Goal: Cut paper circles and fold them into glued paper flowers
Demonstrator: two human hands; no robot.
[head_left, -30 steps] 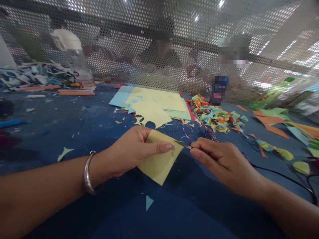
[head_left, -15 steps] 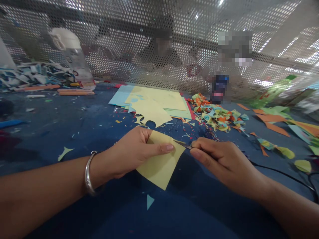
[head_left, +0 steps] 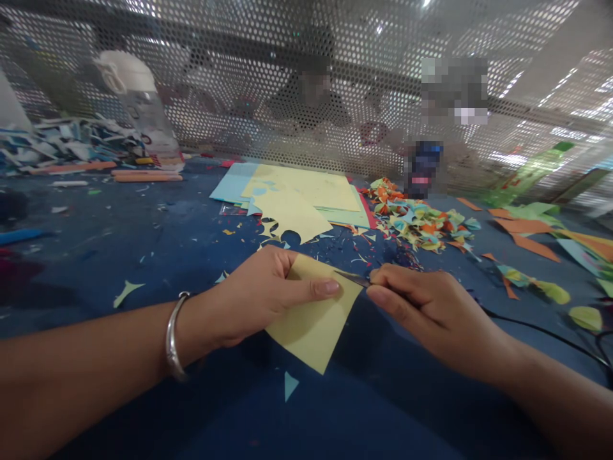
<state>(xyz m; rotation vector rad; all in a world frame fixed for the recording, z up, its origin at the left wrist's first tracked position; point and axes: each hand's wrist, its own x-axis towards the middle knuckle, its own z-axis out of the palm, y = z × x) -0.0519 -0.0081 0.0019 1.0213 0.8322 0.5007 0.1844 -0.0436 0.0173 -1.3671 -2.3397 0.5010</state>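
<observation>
My left hand (head_left: 268, 294) pinches a yellow sheet of paper (head_left: 318, 332), its thumb lying across the top face and the other fingers mostly hidden beneath. My right hand (head_left: 426, 300) is closed around a pair of scissors (head_left: 357, 278); the handles are hidden in the fist. Their pointed metal blades reach left, to the paper's upper right edge near my left thumb. Beyond my hands lies another yellow sheet with round cut-outs (head_left: 297, 211), partly over a stack of coloured paper (head_left: 330, 185).
A heap of crumpled paper pieces (head_left: 421, 223) and orange strips (head_left: 527, 227) lie right. A clear bottle (head_left: 158, 131) stands at the back left beside white and blue scraps (head_left: 71, 144). A black cable (head_left: 541, 329) runs at right. Behind a perforated screen (head_left: 230, 70) people sit.
The yellow sheet and my left hand have shifted slightly right and down. The scissors stay at the paper's upper right edge, with my right hand almost still.
</observation>
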